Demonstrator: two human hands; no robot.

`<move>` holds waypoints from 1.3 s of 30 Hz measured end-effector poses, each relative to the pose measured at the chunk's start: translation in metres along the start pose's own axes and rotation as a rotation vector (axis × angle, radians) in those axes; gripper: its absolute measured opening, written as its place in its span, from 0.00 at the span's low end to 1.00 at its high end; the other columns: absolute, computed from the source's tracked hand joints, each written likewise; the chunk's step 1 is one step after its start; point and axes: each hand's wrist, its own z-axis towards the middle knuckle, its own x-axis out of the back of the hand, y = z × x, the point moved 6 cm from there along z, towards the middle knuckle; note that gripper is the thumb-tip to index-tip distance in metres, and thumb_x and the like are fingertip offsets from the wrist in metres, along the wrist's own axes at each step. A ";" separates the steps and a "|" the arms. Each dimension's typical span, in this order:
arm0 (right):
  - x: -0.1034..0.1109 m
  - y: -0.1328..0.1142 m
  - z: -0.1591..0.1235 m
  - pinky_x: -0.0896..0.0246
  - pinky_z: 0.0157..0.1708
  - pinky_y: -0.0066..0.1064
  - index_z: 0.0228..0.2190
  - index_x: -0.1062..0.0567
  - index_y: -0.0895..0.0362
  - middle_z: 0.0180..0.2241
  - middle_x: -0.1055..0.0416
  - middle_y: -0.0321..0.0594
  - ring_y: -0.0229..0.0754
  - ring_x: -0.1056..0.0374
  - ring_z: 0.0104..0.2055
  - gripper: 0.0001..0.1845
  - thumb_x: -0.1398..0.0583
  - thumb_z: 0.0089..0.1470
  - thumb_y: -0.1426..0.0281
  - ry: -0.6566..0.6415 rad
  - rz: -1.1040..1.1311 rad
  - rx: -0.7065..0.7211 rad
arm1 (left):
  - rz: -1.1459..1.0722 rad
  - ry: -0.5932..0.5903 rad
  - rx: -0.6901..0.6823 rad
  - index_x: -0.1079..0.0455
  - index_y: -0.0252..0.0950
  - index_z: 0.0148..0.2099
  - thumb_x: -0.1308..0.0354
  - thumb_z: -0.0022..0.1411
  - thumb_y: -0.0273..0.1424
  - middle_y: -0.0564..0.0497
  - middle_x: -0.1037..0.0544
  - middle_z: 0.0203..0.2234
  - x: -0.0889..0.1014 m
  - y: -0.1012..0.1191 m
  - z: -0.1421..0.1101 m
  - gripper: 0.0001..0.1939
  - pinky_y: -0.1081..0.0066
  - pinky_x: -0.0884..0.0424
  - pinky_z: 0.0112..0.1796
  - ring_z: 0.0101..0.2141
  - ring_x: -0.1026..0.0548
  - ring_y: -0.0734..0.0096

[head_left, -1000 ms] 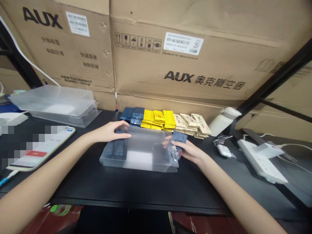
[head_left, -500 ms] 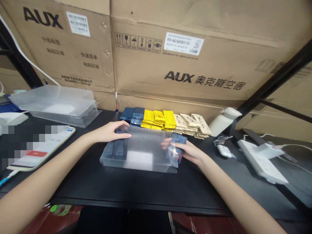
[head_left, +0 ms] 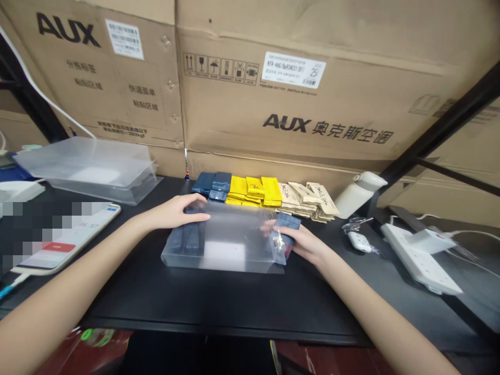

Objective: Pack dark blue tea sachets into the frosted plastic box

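Observation:
A translucent plastic box (head_left: pixel 238 229) lies on the black table in front of me. My left hand (head_left: pixel 187 209) grips its back left edge, thumb on top and fingers behind. Dark blue packets (head_left: pixel 185 237) show through the plastic at the left end. At the right end, my right hand (head_left: pixel 302 240) pinches a dark blue packet (head_left: pixel 289 221) beside the clear end flap. Some of the right fingertips are seen blurred through the plastic. Behind the box stand rows of blue packets (head_left: pixel 211 183), yellow packets (head_left: pixel 255 190) and beige packets (head_left: pixel 308 198).
More translucent boxes (head_left: pixel 94 166) are stacked at the back left, near a phone (head_left: pixel 86 229) on a cable. A white bottle (head_left: pixel 359 195), a small wrapped white item (head_left: pixel 359 240) and a power strip (head_left: pixel 422 260) sit right. Cardboard boxes (head_left: pixel 234 114) wall off the back.
The right hand and its blue packet have shifted very slightly at the box's right end. The box has tilted or moved a touch; the left hand keeps its hold.

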 end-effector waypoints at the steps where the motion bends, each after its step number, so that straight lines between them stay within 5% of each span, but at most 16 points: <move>1: 0.001 0.000 0.000 0.30 0.47 0.36 0.40 0.20 0.56 0.44 0.21 0.45 0.45 0.24 0.44 0.17 0.31 0.46 0.65 0.010 0.003 0.003 | 0.002 0.002 0.002 0.33 0.38 0.51 0.44 0.57 0.53 0.46 0.23 0.50 0.000 0.000 0.000 0.28 0.63 0.33 0.52 0.51 0.26 0.56; 39: 0.004 -0.003 0.000 0.31 0.47 0.38 0.37 0.20 0.56 0.42 0.22 0.43 0.45 0.26 0.42 0.15 0.31 0.46 0.65 0.106 -0.033 0.055 | 0.031 0.002 0.032 0.33 0.38 0.52 0.46 0.58 0.54 0.44 0.24 0.51 0.000 0.000 0.000 0.28 0.61 0.33 0.52 0.52 0.27 0.54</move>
